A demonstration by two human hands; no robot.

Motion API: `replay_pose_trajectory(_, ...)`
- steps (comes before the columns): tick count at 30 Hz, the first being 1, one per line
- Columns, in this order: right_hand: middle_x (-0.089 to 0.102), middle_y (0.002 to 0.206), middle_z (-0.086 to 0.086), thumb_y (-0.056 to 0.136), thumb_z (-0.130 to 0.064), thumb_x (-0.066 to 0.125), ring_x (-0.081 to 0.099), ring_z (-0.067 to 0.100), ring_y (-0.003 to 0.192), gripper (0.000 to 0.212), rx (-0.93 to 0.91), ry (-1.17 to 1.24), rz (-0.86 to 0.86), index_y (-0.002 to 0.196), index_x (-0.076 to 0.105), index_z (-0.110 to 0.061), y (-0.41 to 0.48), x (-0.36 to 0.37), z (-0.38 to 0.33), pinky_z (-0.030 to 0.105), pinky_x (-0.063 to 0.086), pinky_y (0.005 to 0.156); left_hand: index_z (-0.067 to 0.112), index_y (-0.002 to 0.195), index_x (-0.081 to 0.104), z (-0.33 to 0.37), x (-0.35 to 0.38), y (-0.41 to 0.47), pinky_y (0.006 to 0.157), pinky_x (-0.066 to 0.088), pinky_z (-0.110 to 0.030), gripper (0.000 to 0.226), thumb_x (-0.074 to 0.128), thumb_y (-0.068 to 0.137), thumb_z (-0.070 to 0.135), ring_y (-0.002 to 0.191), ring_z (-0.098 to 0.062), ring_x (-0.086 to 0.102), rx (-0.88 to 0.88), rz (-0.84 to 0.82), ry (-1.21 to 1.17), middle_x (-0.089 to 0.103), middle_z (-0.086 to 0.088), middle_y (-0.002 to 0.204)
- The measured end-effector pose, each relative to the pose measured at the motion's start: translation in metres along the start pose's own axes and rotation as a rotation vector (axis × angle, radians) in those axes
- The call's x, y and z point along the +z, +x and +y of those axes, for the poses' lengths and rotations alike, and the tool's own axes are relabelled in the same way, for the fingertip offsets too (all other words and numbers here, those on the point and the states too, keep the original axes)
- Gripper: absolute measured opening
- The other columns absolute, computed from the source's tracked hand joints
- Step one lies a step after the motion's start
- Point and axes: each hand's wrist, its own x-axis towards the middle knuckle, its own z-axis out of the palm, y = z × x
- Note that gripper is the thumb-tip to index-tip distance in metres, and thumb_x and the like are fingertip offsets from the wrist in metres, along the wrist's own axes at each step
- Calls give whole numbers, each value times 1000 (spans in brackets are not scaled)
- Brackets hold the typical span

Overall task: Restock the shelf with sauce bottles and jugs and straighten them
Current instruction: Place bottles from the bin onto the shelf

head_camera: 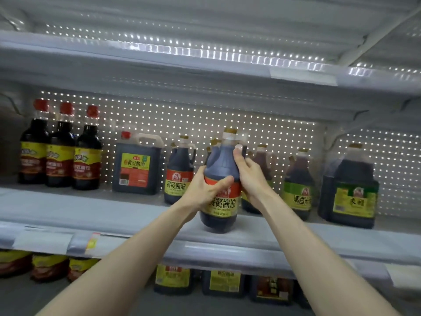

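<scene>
- Dark brown sauce is filling the soy sauce jug (222, 179) almost up to its neck, so I am judging it as rather heavy for its size, and the liquid will probably be shifting inside when it is tilted.
- Both hands are gripping this jug: the left hand (205, 190) is wrapping around the belly on the red and yellow label, and the right hand (248, 172) is closing on the shoulder and handle side, with the thumb pressing near the neck.
- The jug is sitting at the front edge of the middle shelf (136, 215), and it is leaning a little; I cannot tell if its bottom is fully touching the shelf.
- The body is looking like smooth plastic, a bit slippery and slightly soft under pressure, so the best hold is probably the moulded handle together with a supporting palm low on the belly.
- Just behind the held jug to its left, a same-brand jug (180, 172) is standing upright, also full of dark sauce.
- Further left of the held jug, a square jug (137, 165) with a white handle is holding dark sauce, and beyond it three tall red-capped bottles (61, 147) are standing close together.
- To the right of the held jug, a green-label jug (298, 185) and a big dark jug (350, 190) are standing, both looking full.
</scene>
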Motion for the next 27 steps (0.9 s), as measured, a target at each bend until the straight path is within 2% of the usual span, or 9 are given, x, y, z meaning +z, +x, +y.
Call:
replay_pose_trajectory(3,71,100,10,91,-56,50,69,25,93,48,22,-8,-9,100,61,-10,9,1,11,42,56,85,19,121,44,-11,-1,5,70,50,-20,50,72,81,30,95,-9,64,-24,33,8,65,1,109)
replay_pose_trajectory(8,68,87,0,95,-50,49,66,14,82,36,40,-3,-31,89,59,-16,14,1,24,23,51,62,20,121,43,-22,-3,7,67,50,-18,49,70,82,31,94,-8,64,-58,49,12,64,3,107)
replay_pose_trajectory(10,68,87,1,95,-48,49,66,12,80,34,36,-1,-38,90,60,-17,16,1,25,21,50,60,19,122,43,-23,-2,7,63,50,-15,47,69,84,30,92,-7,64,-58,57,8,64,2,107)
replay_pose_trajectory(13,68,93,2,96,-47,49,66,15,86,32,52,13,-45,99,60,-17,16,4,26,24,52,66,17,123,43,-22,-3,7,66,50,-17,49,68,84,33,94,-8,64,-63,58,17,64,1,109)
replay_pose_trajectory(16,68,106,7,95,-50,47,66,21,96,38,75,11,-52,110,57,-16,14,7,26,35,56,80,17,126,41,-19,-4,6,74,50,-23,54,67,83,37,100,-12,63,-89,37,34,63,-2,115)
replay_pose_trajectory(18,66,114,9,96,-50,47,65,24,102,44,89,-8,-41,118,54,-14,9,7,28,44,54,91,21,124,42,-17,-6,3,73,49,-23,48,64,85,40,100,-10,62,-107,7,27,62,0,115)
replay_pose_trajectory(20,64,121,8,96,-49,46,63,22,106,49,92,-21,-37,129,51,-12,-1,5,32,44,53,94,23,125,42,-16,-9,-4,77,49,-26,46,58,87,45,102,-9,60,-127,-15,15,62,1,118)
replay_pose_trajectory(23,60,129,4,98,-45,44,60,18,112,49,67,-33,-50,139,44,-18,-18,2,39,41,51,95,20,141,36,-17,-13,-16,93,49,-38,71,52,83,58,116,-15,56,-138,8,-1,56,-2,132)
replay_pose_trajectory(27,56,127,-3,99,-39,44,56,14,112,47,73,22,-49,143,38,-21,-40,2,49,33,51,90,24,144,33,-14,-12,-28,70,45,-25,56,42,95,50,99,-4,56,-134,31,-28,56,4,122)
